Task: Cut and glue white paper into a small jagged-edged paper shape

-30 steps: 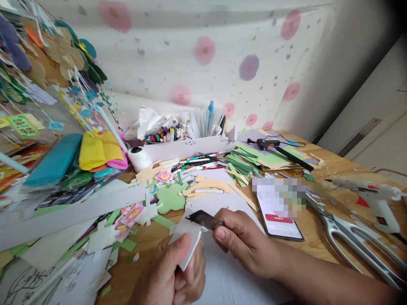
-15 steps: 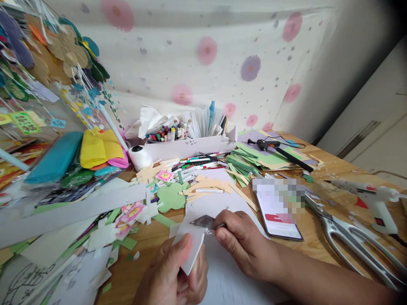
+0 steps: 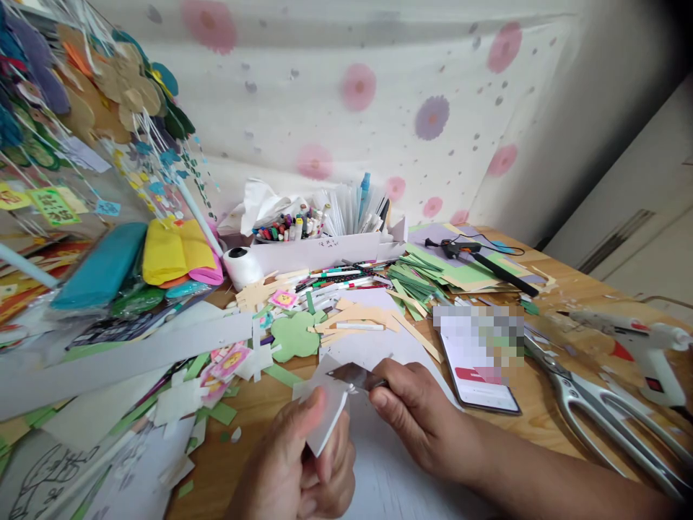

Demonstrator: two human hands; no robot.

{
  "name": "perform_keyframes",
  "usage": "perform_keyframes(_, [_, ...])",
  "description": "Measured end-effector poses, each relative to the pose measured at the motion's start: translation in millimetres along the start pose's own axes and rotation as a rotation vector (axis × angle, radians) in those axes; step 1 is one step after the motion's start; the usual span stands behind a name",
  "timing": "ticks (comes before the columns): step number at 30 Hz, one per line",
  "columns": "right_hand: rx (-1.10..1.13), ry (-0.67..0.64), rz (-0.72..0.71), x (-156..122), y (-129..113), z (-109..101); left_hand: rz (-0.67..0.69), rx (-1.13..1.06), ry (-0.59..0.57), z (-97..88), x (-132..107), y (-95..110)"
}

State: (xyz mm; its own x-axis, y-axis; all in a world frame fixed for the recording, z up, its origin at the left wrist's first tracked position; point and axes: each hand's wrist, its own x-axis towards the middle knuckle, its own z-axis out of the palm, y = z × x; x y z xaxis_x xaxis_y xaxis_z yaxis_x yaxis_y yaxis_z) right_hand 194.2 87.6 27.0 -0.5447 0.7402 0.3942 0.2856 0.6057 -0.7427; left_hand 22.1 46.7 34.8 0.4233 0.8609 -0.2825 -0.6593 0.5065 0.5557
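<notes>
My left hand [image 3: 297, 462] pinches a small piece of white paper [image 3: 325, 410] between thumb and fingers, low in the middle of the view. My right hand [image 3: 419, 419] grips a small pair of scissors [image 3: 354, 375], whose dark blades lie over the paper's top edge. Both hands hover above a white sheet [image 3: 373, 469] on the wooden table [image 3: 260, 412].
A smartphone [image 3: 479, 361] lies just right of my right hand, with large silver scissors [image 3: 600, 412] and a white glue gun [image 3: 633, 343] further right. Paper scraps, a green cutout [image 3: 295, 336], a marker box [image 3: 319, 242] and coloured felt rolls [image 3: 141, 263] crowd the left and back.
The scissor blades have tilted and shifted slightly lower over the paper. The left hand has turned the paper a little. The view has drifted slightly.
</notes>
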Motion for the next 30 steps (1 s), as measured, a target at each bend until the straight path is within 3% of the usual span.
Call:
perform_keyframes(16, [0.164, -0.105, 0.049, 0.3, -3.4, -1.2, 0.002, 0.051, -0.010, -1.8, 0.0, -2.5])
perform_keyframes(23, [-0.001, -0.004, -0.006, 1.0, -1.7, 0.8, 0.036, 0.074, 0.008, 0.9, -0.9, -1.8])
perform_keyframes(30, [0.311, -0.150, 0.092, 4.6, -3.0, -2.4, 0.000, 0.042, 0.003, -1.0, 0.2, -2.0])
